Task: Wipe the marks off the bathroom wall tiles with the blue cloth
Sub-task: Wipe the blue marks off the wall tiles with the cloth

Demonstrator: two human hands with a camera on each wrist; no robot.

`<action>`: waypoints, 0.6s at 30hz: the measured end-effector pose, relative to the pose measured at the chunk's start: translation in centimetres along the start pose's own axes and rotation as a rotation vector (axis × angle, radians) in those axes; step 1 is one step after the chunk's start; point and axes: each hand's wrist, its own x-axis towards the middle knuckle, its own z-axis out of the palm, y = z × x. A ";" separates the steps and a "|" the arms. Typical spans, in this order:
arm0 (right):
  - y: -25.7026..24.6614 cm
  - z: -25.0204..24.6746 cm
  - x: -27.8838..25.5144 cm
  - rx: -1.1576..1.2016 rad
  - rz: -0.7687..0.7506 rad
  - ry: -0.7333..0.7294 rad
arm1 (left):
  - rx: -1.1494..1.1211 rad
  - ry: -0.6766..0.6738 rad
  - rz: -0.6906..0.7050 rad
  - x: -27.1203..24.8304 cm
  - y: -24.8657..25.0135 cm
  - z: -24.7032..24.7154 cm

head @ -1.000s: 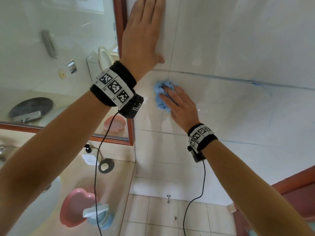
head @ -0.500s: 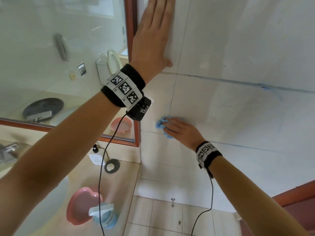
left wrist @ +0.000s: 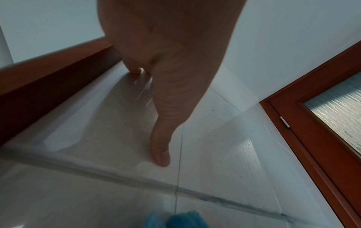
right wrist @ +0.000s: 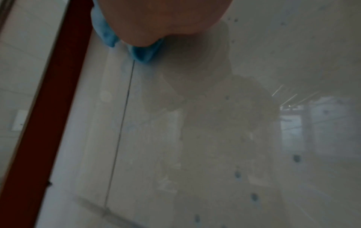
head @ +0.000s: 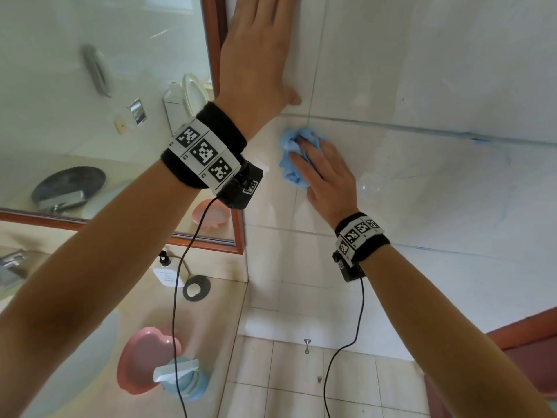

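The crumpled blue cloth (head: 289, 167) lies against the white wall tile just below a horizontal grout line. My right hand (head: 324, 173) presses it to the tile with extended fingers, the fingertips sunk in its folds. In the right wrist view the cloth (right wrist: 144, 52) shows under the heel of the palm (right wrist: 156, 20). My left hand (head: 259, 55) rests flat on the tile above, beside the mirror frame; the left wrist view shows its thumb (left wrist: 160, 154) on the tile and the cloth (left wrist: 183, 220) below. Blue marks (head: 479, 140) sit on the grout line to the right, and blue spots (right wrist: 296, 158) dot the tile.
A mirror with a red-brown frame (head: 238, 230) borders the tiles on the left. Below it a counter holds a pink dish (head: 144, 357), a soap bottle (head: 168, 273) and a blue tub. A red-brown door frame (head: 527, 330) stands at the right. Wrist cables hang down.
The right hand carried the cloth down the tile half a second ago and has come back up to just under the grout line. The left hand stayed flat on the wall.
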 end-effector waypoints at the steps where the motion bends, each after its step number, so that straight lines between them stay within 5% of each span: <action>1: 0.3 0.1 -0.2 -0.008 -0.035 -0.004 | 0.000 0.002 0.002 0.0 0.1 0.0; 11: 2.9 -3.2 -0.6 -0.098 -0.359 -0.266 | -0.082 0.084 0.065 -0.5 -0.3 -0.3; 18: 3.1 -5.0 3.5 -0.072 -0.027 -0.042 | -0.128 0.119 0.065 -0.6 -0.7 0.8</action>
